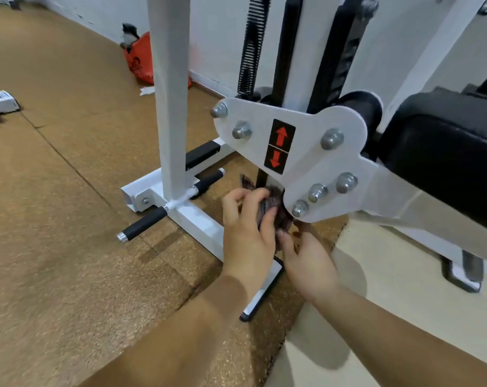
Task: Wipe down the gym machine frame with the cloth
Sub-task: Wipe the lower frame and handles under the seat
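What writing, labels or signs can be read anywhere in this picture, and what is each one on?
No readable words or numbers anywhere.
Black sticker on the white pivot plate: two red arrows, one up, one down, no text.
Orange bag by the wall: a dark round print, too blurred to read.
Small packet on the floor, far left: printed marks, too small to read.

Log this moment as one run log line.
wipe frame | both hands on cloth | left hand grips it | right hand below | under white pivot plate
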The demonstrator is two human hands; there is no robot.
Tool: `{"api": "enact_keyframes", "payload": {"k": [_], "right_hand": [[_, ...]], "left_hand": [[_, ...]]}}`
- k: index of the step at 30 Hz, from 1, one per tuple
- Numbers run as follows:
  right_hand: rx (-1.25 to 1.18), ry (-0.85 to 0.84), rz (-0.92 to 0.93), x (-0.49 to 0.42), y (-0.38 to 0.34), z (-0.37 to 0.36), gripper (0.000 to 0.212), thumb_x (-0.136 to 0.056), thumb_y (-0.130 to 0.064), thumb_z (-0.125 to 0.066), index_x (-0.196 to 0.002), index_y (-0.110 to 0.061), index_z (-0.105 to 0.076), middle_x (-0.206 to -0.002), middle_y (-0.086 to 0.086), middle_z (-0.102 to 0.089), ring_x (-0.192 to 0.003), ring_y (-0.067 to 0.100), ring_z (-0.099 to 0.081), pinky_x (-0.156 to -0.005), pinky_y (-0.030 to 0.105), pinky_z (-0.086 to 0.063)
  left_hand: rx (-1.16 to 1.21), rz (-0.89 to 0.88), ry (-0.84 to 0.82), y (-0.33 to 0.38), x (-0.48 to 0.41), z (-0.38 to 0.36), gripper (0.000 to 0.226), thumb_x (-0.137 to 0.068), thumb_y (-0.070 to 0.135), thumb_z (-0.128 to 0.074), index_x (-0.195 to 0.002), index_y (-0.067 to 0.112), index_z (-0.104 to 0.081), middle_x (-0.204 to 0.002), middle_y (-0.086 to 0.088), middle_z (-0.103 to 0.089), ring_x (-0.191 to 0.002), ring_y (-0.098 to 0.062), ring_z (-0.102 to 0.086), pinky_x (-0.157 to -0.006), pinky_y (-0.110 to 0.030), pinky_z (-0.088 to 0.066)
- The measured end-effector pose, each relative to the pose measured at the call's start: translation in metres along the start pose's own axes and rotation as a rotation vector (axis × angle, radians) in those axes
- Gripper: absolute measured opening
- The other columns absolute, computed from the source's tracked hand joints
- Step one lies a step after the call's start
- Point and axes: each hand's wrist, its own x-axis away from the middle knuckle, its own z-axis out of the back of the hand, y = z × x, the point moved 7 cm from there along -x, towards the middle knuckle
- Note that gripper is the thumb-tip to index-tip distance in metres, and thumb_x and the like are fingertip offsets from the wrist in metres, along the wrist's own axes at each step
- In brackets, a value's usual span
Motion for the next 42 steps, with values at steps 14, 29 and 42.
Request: {"api": "enact_keyframes", "payload": {"k": [14, 29, 42], "right_hand": [[-0.168, -0.031, -0.06, -0.006, 0.057, -0.044, 0.076, -0.093, -0.001, -0.051, -0.146, -0.054, -0.04, -0.114, -0.027, -0.059, -0.105, -0.003, -0.06, -0.083, 0.02, -0.05], [-0.083, -0.147, -0.1, 0.004, 0.088, -0.072, 0.075, -0.101, -0.015, -0.052, -0.157, -0.054, -0.021, -0.122, -0.014, -0.066, -0.108, 0.014, -0.067, -0.089, 0.044, -0.06], [-0.011, -0.32, -0.222, 0.029, 0.113, -0.126, 0.045, -0.102, -0.009, -0.048, -0.145, -0.019, -0.053, -0.097, -0.021, -0.057, -0.089, 0.008, -0.062, -0.074, 0.022, -0.051]], "left_hand": [[-0.033, -0.187, 0.087, -0.02, -0.006, -0.004, 0.025, -0.101, 0.023, -0.057, -0.125, 0.03, -0.055, -0.122, 0.004, -0.04, -0.113, -0.018, -0.053, -0.1, -0.019, -0.044], [-0.027, 0.071, 0.064, -0.089, 0.057, -0.037, 0.02, -0.103, 0.012, -0.059, -0.123, 0.015, -0.058, -0.12, -0.001, -0.047, -0.095, -0.001, -0.053, -0.085, 0.0, -0.037], [-0.396, 0.154, -0.476, -0.217, 0.129, -0.052, 0.036, -0.101, 0.013, -0.057, -0.135, 0.021, -0.065, -0.151, -0.002, -0.044, -0.136, -0.029, -0.039, -0.118, -0.037, -0.035]]}}
